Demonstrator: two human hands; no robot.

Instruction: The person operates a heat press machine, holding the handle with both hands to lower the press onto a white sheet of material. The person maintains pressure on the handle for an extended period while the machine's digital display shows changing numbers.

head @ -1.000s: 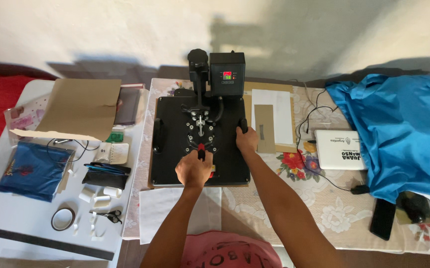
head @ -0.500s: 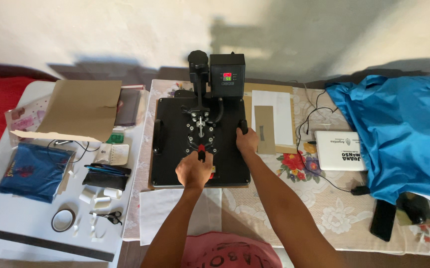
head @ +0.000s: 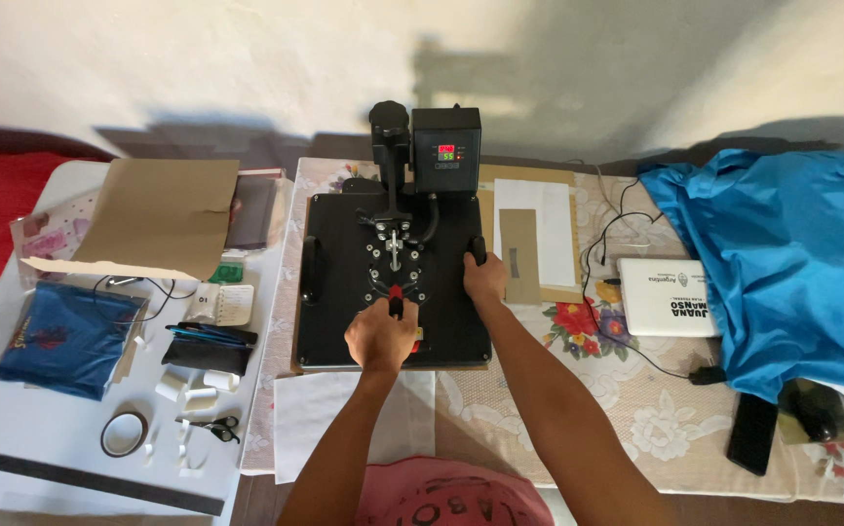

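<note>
Black metal fills the middle of the frame: a heat press lying flat on a table with a floral cloth. The left hand is clenched around the press's handle, whose red-tipped grip pokes out above the knuckles, low on the plate. The right hand wraps its fingers around a black side grip at the plate's right edge. A control box with a small lit display stands at the top of the press.

Just right of the press, a white sheet and a brown envelope lie on the cloth. Farther right sits a white box with cables beside it, then a heap of blue fabric at the right edge, with a dark phone below it.

Left of the press, a white table carries an open cardboard box at upper left; I cannot tell what is in it. Below lie a folded blue shirt in a clear bag, a black pouch holding pens, scissors and a roll of tape.
</note>
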